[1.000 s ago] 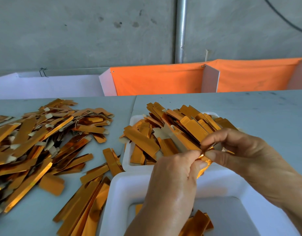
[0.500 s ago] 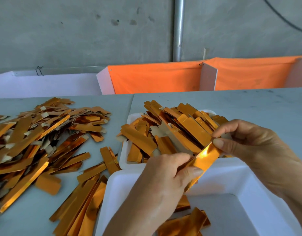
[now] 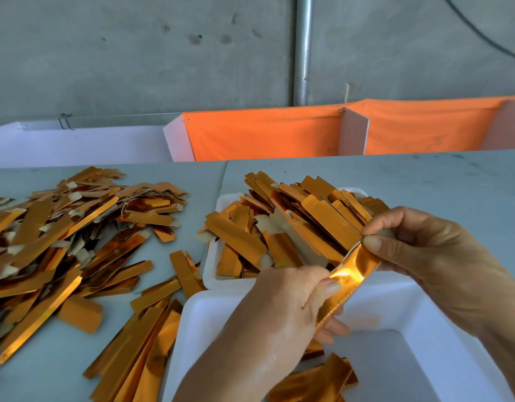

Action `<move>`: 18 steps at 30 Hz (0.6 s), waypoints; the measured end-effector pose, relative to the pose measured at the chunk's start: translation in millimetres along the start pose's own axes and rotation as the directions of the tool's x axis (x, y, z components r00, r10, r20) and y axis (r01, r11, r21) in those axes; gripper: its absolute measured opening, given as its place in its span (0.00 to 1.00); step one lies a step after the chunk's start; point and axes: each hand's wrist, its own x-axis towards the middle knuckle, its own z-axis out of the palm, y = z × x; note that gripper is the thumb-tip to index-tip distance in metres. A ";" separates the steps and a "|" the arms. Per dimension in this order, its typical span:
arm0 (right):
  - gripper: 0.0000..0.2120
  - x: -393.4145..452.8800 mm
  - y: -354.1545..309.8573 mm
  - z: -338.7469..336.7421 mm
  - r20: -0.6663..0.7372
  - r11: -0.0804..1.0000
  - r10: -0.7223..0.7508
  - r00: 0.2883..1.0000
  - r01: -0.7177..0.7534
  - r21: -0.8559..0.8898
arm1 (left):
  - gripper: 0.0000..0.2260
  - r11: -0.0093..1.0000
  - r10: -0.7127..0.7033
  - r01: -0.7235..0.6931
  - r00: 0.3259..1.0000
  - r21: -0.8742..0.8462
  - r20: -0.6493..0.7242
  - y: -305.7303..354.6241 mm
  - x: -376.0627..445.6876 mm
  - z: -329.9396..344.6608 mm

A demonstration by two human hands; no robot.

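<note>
- Table [image 3: 424, 181] is carrying the whole job, w/ stock spread left to right so every stage is sitting within arm's reach.
- Loose pile of gold strips [image 3: 56, 242] is lying flat across the table's left side, apart from both trays, apparently being kept as a separate batch.
- Near white tray [image 3: 401, 303] is sitting directly under the hands, prob. so worked pcs can drop straight in; a few gold pieces [image 3: 317, 381] are lying on its floor.
- Far white tray [image 3: 211, 265] is sitting just beyond it, brimming w/ a heap of strips [image 3: 294, 227], likely the supply being drawn from.
- Left hand [image 3: 282, 311]: grip is pinching the lower half of the gold strip [image 3: 350, 271], thumb pressing the shiny face, fingers curling behind, seemingly working a crease.
- Right hand [image 3: 436, 250]: grip is pinching the upper end betw. thumb and forefinger, steadying it.
- The gold strip is slanting in mid-air betw. both hands, above the near white tray's far rim, bowing slightly.
</note>
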 end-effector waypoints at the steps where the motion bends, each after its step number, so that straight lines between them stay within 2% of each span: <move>1: 0.05 -0.5 -0.3 0.7 0.004 1.000 0.008 1.000 -0.008 -0.003 | 0.12 1.000 -0.008 0.008 1.000 -0.009 0.002 0.9 0.0 -1.1; 3: 0.05 -1.0 -0.5 2.5 0.009 1.000 0.026 1.000 -0.026 -0.005 | 0.12 0.999 -0.024 0.024 1.000 0.047 -0.001 1.5 0.0 -1.9; 6: 0.04 -0.8 1.2 5.0 -0.038 0.999 0.043 0.998 -0.044 -0.013 | 0.16 0.947 0.033 -0.004 0.996 0.320 -0.085 2.6 1.7 -1.3; 9: 0.05 -1.5 2.7 10.2 -0.065 0.999 0.025 0.998 -0.028 -0.045 | 0.33 0.891 0.106 -0.021 0.981 0.453 -0.164 3.6 3.4 4.4; 10: 0.05 -2.3 2.9 12.6 -0.050 0.998 0.015 0.999 -0.018 -0.059 | 0.33 0.869 0.153 -0.043 0.971 0.492 -0.184 5.1 3.4 6.6; 13: 0.08 -4.3 1.7 17.3 0.015 0.999 0.009 1.000 -0.008 -0.054 | 0.19 0.854 0.308 -0.147 0.916 0.499 -0.258 5.2 3.6 10.4; 15: 0.11 -4.6 0.8 14.6 0.036 0.999 0.033 0.999 -0.034 0.034 | 0.15 0.888 0.298 -0.150 0.907 0.434 -0.296 5.3 3.3 8.4; 18: 0.15 -4.4 1.0 6.9 0.058 0.990 0.080 0.995 -0.086 0.109 | 0.13 0.926 0.247 -0.133 0.921 0.352 -0.301 7.4 2.6 5.6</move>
